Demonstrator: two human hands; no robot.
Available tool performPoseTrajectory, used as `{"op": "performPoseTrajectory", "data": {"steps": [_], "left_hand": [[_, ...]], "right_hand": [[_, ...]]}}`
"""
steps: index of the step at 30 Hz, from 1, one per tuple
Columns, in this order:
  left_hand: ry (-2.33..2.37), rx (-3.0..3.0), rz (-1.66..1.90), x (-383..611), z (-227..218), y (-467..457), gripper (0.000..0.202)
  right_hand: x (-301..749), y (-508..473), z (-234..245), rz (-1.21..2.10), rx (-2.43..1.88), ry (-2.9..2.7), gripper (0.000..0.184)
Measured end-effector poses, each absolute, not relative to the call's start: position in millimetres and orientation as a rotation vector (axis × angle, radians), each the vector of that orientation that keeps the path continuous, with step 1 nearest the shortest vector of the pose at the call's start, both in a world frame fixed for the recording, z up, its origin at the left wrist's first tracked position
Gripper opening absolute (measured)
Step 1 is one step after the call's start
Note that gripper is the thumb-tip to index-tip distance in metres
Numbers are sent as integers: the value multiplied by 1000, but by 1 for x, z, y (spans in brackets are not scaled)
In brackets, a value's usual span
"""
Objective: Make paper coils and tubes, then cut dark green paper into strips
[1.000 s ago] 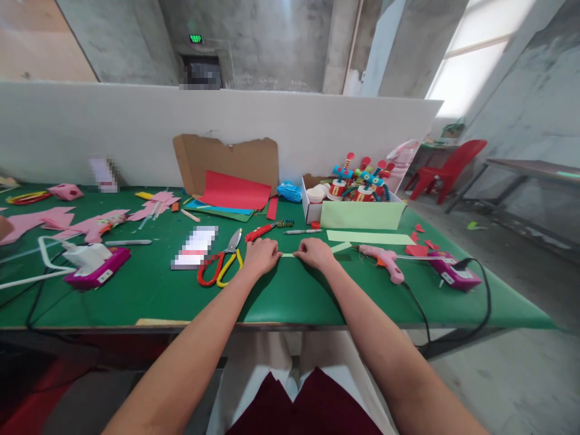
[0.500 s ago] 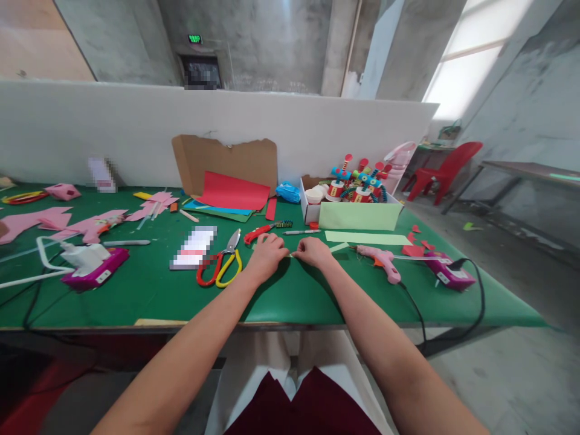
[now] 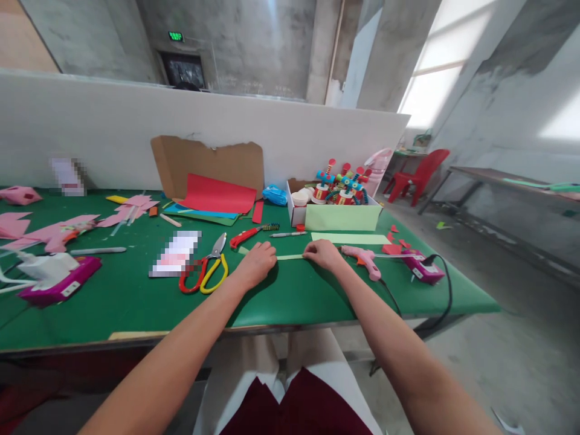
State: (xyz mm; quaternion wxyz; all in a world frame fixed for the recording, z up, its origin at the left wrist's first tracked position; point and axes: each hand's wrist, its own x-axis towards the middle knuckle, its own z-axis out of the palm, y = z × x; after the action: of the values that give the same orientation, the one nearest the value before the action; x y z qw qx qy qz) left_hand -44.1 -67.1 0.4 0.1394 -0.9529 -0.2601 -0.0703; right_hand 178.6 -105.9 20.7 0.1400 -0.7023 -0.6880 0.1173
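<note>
A narrow pale green paper strip (image 3: 290, 258) runs between my hands, just above or on the green tabletop. My left hand (image 3: 258, 263) is closed on the strip, and a short end of it pokes out beyond that hand on the left. The strip's right end is pinched in the fingertips of my right hand (image 3: 322, 254). Scissors (image 3: 205, 270) with one red and one yellow handle lie left of my left hand. A red-handled tool (image 3: 244, 237) lies behind it. Beside my right hand rests a pink glue gun (image 3: 366, 260).
Behind my hands lie a pen (image 3: 287, 234) and a wider pale green paper strip (image 3: 348, 238). A box (image 3: 342, 217) holds several small figures (image 3: 347, 188). Coloured paper sheets (image 3: 221, 194) lean by brown cardboard (image 3: 208, 158). Purple power strips (image 3: 63, 284) sit at both sides.
My hands have moved apart, so more of the paper strip shows between them. Its loose end now shows left of my left hand instead of right of my right hand. The view has shifted.
</note>
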Motion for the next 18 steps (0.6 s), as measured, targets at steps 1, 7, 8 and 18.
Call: {"op": "performPoseTrajectory", "data": {"steps": [1, 7, 8, 18], "left_hand": [[-767, -2762, -186, -44, 1, -67, 26], [-836, -2802, -105, -51, 8, -62, 29], [-845, -2801, -107, -55, 8, -61, 29], [-839, -2768, -96, -69, 2, -64, 30]], "right_hand": [[184, -109, 19, 347, -2001, -1974, 11], [178, -108, 13, 406, -1923, -1965, 12], [174, -107, 13, 416, -1919, -1972, 12], [176, -109, 15, 502, -1976, -1906, 11]]}}
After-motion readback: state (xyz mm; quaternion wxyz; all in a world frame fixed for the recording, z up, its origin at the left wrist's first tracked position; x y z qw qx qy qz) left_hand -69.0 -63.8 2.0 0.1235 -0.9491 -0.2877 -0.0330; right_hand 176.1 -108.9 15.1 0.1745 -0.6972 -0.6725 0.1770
